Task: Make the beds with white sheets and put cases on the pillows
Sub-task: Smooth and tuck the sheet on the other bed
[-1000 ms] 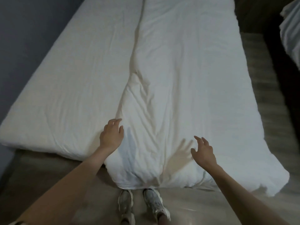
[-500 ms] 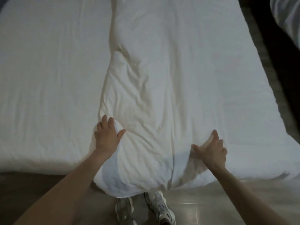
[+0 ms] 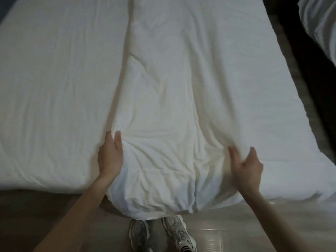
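Two shoes stand on the floor [image 3: 236, 233] at the bottom edge: the left shoe [image 3: 139, 233] and the right shoe [image 3: 179, 233]. Both are cut off by the frame, and their toes sit at or under the hanging end of the duvet [image 3: 172, 106]. Two bare forearms reach up from the lower corners.

The left hand [image 3: 110, 157] pinches the duvet's left fold, thumb on top, with its fingers tucked under the cloth and hidden. The right hand [image 3: 245, 166] is slightly blurred. Its thumb and fingers are curled round a bunch of the duvet, and how much cloth they hold is hard to make out.

Half a second ago both hands lay on the duvet with the fingers more spread. Now they have closed on it, and creases fan out from each grip. The view has also come closer, so the duvet end reaches further over the shoes.

The one duvet lies lengthwise on the right half of the bed [image 3: 45, 179], its near end drooping over the foot and its far end cut off at the top. The left half shows the white sheet [image 3: 54, 79], lightly wrinkled. No pillow shows.

At the top right, past a dark gap, a corner of white bedding on a second bed [image 3: 320, 24] enters the frame, mostly cut off.
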{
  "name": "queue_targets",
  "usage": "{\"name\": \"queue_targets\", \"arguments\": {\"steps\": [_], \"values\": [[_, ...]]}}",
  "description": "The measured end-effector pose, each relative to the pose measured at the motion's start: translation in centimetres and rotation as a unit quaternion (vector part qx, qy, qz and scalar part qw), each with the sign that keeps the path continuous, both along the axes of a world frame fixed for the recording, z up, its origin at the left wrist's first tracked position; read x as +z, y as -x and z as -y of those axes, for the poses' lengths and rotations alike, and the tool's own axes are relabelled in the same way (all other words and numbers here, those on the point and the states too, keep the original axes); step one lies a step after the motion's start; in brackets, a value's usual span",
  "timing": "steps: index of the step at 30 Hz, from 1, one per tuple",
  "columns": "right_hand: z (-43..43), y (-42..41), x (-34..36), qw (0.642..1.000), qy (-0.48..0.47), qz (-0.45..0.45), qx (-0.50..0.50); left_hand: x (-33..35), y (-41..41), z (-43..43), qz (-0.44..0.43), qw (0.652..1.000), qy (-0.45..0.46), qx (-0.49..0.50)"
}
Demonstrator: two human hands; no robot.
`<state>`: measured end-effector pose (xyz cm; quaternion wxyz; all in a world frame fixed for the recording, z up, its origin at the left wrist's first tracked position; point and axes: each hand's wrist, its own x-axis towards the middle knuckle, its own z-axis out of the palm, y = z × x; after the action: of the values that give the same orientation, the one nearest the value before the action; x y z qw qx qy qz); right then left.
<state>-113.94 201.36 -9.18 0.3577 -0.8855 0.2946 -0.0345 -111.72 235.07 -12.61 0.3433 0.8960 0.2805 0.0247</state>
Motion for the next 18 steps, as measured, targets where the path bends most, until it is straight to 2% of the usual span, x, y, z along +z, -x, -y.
{"name": "queue_targets", "arguments": {"steps": [2,5,6,9,13,15,18], "values": [[1.1,1.2,0.4,0.999,0.029,0.008,-0.029,-0.6,1.7,-1.0,0.004,0.998,0.057,0.029],[2.1,1.7,-2.0,0.99,0.012,-0.137,-0.03,-3.4,2.0,-1.8,-0.102,0.989,0.1,0.035],[1.9,1.5,-2.9,0.986,0.006,-0.16,-0.037,-4.0,1.6,-1.8,-0.125,0.985,0.113,0.043],[0.7,1.2,-4.5,0.981,-0.006,-0.178,-0.074,-4.4,2.0,-1.7,-0.147,0.971,0.156,0.102],[1.5,2.5,-4.8,0.974,-0.048,-0.216,-0.049,-3.2,6.0,-1.7,-0.195,0.965,0.161,0.064],[2.3,2.6,-4.0,0.975,-0.053,-0.214,-0.029,-2.7,6.9,-1.5,-0.17,0.966,0.184,0.061],[2.6,2.9,-2.5,0.991,-0.005,-0.131,-0.031,-2.3,7.3,-1.5,-0.119,0.977,0.169,0.055]]}}
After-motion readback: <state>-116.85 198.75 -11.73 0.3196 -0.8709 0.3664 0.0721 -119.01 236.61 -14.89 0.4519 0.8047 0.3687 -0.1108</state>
